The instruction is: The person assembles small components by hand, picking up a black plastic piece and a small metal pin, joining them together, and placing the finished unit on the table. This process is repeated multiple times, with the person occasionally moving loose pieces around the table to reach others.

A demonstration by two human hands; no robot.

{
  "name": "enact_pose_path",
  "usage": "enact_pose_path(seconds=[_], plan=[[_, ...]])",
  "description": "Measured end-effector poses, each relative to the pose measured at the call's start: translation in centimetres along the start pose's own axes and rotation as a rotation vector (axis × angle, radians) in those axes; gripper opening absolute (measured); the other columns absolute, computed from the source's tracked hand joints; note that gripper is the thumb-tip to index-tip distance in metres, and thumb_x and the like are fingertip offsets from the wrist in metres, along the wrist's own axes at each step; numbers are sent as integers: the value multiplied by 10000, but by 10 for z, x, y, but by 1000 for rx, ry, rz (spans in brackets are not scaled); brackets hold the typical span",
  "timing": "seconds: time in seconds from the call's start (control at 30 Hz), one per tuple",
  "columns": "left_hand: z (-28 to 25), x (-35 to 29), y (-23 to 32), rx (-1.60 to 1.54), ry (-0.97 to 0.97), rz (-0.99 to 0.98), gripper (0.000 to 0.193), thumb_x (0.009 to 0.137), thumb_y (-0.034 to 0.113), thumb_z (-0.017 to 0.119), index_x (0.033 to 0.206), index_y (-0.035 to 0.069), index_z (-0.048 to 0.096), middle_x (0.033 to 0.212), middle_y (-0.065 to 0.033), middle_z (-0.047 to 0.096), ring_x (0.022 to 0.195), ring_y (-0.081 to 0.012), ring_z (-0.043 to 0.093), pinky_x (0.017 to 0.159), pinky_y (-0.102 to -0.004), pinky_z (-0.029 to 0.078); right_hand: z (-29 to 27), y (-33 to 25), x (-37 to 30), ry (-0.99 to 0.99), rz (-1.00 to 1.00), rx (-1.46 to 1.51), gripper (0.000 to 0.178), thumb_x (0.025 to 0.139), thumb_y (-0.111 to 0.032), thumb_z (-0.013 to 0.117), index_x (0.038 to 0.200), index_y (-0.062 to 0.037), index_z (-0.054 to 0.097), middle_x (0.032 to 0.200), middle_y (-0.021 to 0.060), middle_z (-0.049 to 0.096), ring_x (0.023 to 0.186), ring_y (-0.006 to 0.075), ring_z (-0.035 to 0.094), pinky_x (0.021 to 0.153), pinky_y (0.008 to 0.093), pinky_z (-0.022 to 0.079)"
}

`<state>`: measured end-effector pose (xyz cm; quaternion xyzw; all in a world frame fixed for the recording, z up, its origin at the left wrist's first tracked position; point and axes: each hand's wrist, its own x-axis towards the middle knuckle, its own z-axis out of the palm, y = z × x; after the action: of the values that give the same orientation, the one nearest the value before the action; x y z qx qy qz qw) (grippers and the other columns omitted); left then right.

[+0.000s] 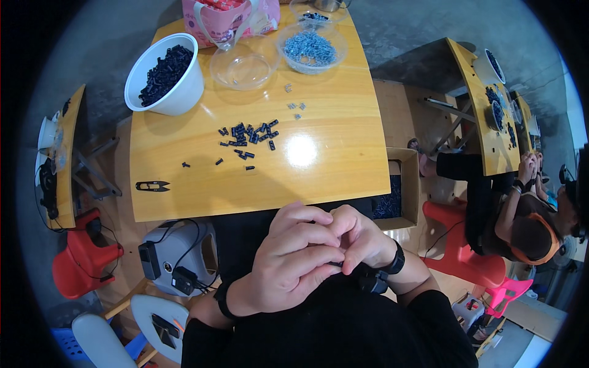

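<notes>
My left hand and my right hand meet in front of my chest, just off the table's near edge. Their fingers are closed around a small black piece, of which only a dark sliver shows by the right thumb; the rest is hidden. On the wooden table beyond them lies a loose pile of small black plastic parts, with a few single ones strayed toward me. A handful of small clear or silvery bits lies farther back. Black thread snips rest at the table's left edge.
At the back stand a white tub of black parts, a clear lid or dish, a clear bowl of silvery-blue bits and a pink bag. A cardboard box sits below the right edge. Another person sits at right.
</notes>
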<state>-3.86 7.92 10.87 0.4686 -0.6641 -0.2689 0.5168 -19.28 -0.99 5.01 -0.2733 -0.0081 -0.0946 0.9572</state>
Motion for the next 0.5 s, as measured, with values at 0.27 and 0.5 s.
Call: enact_pose_path(seconds=[0.27, 0.5], plan=[[9, -14, -34, 58, 65, -147, 254, 627, 19, 713, 871, 37, 643, 902, -86, 591, 906, -274, 561, 754, -342, 456, -27, -25, -29, 263, 55, -599, 313, 696, -95, 752, 965, 9, 630, 854, 28, 600, 734, 94, 562, 670, 207, 448], [-42, -56, -106, 349, 340, -519, 149, 728, -16, 625, 876, -1, 618, 843, -116, 591, 761, -235, 584, 673, -300, 458, -91, -59, -153, 1345, -241, -848, 265, 762, -93, 677, 996, 18, 622, 715, -7, 573, 593, 61, 491, 533, 169, 371]])
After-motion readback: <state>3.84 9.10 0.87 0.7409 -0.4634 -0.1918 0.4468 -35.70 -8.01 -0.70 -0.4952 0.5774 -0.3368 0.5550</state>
